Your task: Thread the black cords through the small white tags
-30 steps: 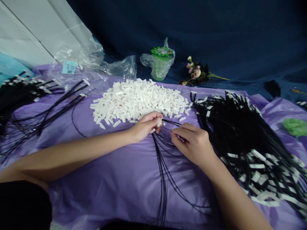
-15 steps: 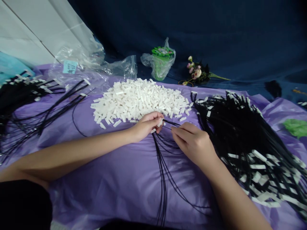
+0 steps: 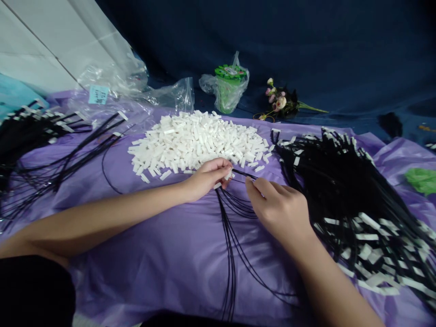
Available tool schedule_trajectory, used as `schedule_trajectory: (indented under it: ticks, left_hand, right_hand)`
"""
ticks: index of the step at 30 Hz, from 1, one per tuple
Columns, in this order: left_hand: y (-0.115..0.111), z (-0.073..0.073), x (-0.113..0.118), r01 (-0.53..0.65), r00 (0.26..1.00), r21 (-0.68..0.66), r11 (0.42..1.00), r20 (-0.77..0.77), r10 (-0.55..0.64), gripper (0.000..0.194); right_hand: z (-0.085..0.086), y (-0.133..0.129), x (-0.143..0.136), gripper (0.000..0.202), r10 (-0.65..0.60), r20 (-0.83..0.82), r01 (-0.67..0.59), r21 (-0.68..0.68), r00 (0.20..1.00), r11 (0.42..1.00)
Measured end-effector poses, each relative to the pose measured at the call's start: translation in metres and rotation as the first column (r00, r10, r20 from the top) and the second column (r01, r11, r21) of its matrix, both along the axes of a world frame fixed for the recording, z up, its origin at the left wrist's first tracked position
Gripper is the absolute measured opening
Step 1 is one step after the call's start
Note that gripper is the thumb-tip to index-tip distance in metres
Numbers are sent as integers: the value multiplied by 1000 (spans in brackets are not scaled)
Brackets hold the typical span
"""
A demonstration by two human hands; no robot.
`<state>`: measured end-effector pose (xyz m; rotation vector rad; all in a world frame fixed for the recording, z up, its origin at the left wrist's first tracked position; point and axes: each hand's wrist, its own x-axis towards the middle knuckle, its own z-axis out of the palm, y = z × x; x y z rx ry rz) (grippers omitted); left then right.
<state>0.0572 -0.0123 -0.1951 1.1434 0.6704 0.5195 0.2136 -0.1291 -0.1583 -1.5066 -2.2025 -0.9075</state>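
My left hand [image 3: 213, 178] is closed in a pinch on a small white plastic piece [image 3: 228, 174], just in front of the heap of similar white pieces [image 3: 197, 141]. Thin black cords [image 3: 230, 254] run from beneath that hand, some down over the purple sheet, others looping right. A second white piece [image 3: 217, 185] shows at the top of the hanging cords. My right hand [image 3: 277, 204] is closed, thumb and forefinger pinched on a thin black cord [image 3: 238, 180] that stretches to the left hand. Its other fingers are curled and partly hidden.
A large bundle of black cords with white ends [image 3: 340, 181] lies at right, and another bundle [image 3: 27, 131] at left. Behind the heap are a clear plastic bag [image 3: 170, 97], a green cup with a straw [image 3: 227, 93] and artificial flowers [image 3: 279, 103]. Everything lies around a purple sheet [image 3: 163, 272].
My right hand has shifted slightly to the right, away from the left hand, and turned a little. The left hand keeps its place with the white piece.
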Motion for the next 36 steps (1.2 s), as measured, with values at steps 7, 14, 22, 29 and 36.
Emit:
schedule_trajectory:
  ticks: [7, 14, 22, 29, 36]
  left_hand:
    - [-1, 0, 0, -11, 999, 20, 1000, -37, 12, 11]
    - [-3, 6, 0, 42, 993, 124, 991, -117, -27, 10]
    - [-3, 8, 0, 16, 994, 153, 988, -111, 1, 12]
    - [-3, 8, 0, 34, 996, 128, 991, -89, -22, 12]
    - [-1, 2, -2, 37, 999, 101, 994, -33, -33, 16]
  right_hand:
    - [-6, 2, -6, 8, -21, -51, 21, -18, 998, 1000]
    - [-14, 8, -8, 14, -2, -165, 1, -3, 986, 1000]
    - [-16, 16, -13, 25, 64, -182, -63, 16, 981, 998]
    - [-16, 15, -11, 19, 64, -199, -64, 7, 978, 998]
    - [-5, 1, -7, 11, 289, -222, -326, -154, 931, 933]
